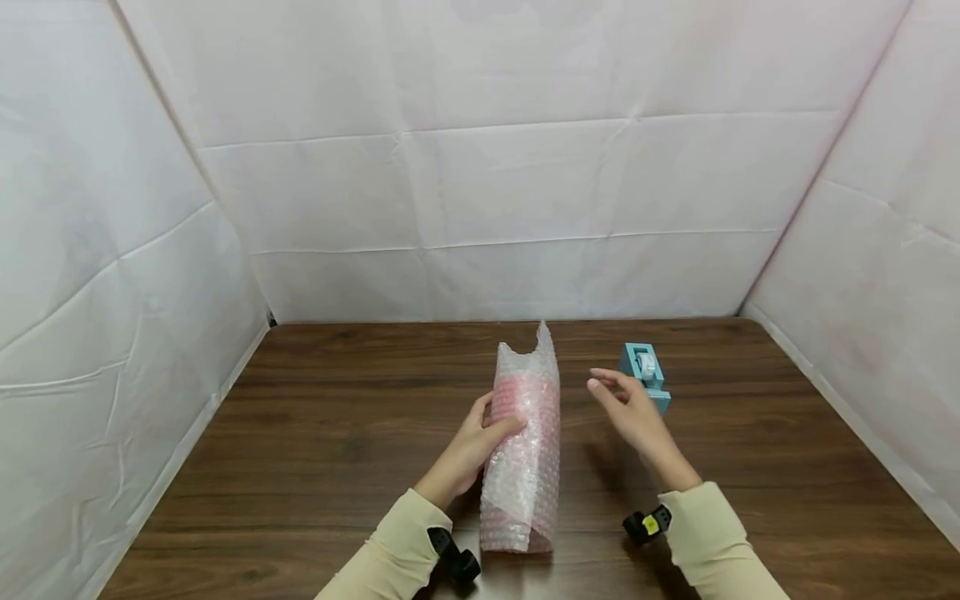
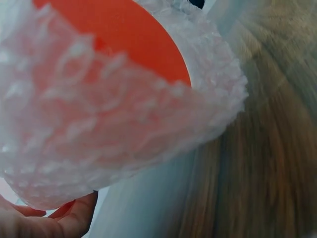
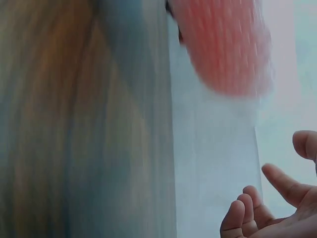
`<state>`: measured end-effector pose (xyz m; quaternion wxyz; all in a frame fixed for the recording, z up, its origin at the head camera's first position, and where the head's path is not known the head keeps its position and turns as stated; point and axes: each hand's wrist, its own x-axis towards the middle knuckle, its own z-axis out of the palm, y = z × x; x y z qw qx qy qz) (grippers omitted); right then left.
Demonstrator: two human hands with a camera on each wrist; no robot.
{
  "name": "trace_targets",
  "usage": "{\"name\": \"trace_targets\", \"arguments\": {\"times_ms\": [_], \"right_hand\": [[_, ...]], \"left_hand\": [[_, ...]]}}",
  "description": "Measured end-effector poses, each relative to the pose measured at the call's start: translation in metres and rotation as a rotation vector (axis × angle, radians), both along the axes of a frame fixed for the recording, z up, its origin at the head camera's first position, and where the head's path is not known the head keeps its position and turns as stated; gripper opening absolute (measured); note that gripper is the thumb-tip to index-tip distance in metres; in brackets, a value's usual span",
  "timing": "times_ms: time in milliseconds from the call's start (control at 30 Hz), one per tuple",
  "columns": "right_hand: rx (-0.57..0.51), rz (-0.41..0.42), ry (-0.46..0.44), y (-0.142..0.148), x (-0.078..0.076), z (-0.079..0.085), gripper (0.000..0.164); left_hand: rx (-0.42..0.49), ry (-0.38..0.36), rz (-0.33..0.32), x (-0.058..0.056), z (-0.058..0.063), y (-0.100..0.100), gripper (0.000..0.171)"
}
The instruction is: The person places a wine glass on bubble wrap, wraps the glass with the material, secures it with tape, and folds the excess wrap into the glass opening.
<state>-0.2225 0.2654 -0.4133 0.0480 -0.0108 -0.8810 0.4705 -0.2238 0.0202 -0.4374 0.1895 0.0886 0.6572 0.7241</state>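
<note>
A roll of bubble wrap [image 1: 521, 467] stands lengthwise over the table in the head view, wrapped around a red object whose flat round end [image 2: 133, 34] shows in the left wrist view. My left hand [image 1: 480, 442] grips the roll from its left side, thumb across the front and fingers behind. To the right of the roll, my right hand [image 1: 630, 412] is in the air, fingers relaxed and holding nothing. Just behind that hand is a light blue tape dispenser [image 1: 643, 365] with a roll of clear tape; the hand partly covers it.
The dark wooden table [image 1: 337, 417] reaches back to a white cloth wall [image 1: 510, 192]. More white cloth hangs at the left and right sides. Loose bubble wrap [image 1: 545, 342] sticks up at the roll's far end.
</note>
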Motion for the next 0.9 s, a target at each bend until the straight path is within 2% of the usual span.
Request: {"name": "trace_targets", "arguments": {"times_ms": [233, 400, 533, 700, 900], "right_hand": [[0.039, -0.103, -0.041, 0.048, -0.007, 0.003, 0.065], [0.038, -0.172, -0.045, 0.07, -0.011, -0.005, 0.064], [0.041, -0.214, -0.095, 0.082, -0.012, -0.011, 0.065], [0.076, -0.197, -0.196, 0.091, -0.011, -0.017, 0.072], [0.055, -0.168, -0.228, 0.095, -0.013, -0.022, 0.067]], "left_hand": [[-0.004, -0.008, -0.052, 0.005, 0.0, 0.016, 0.078], [-0.003, -0.011, -0.073, 0.009, 0.001, 0.022, 0.077], [-0.012, -0.012, -0.093, 0.012, 0.0, 0.025, 0.075], [-0.037, -0.01, -0.104, 0.016, -0.003, 0.029, 0.075], [-0.05, -0.014, -0.103, 0.017, -0.005, 0.03, 0.075]]}}
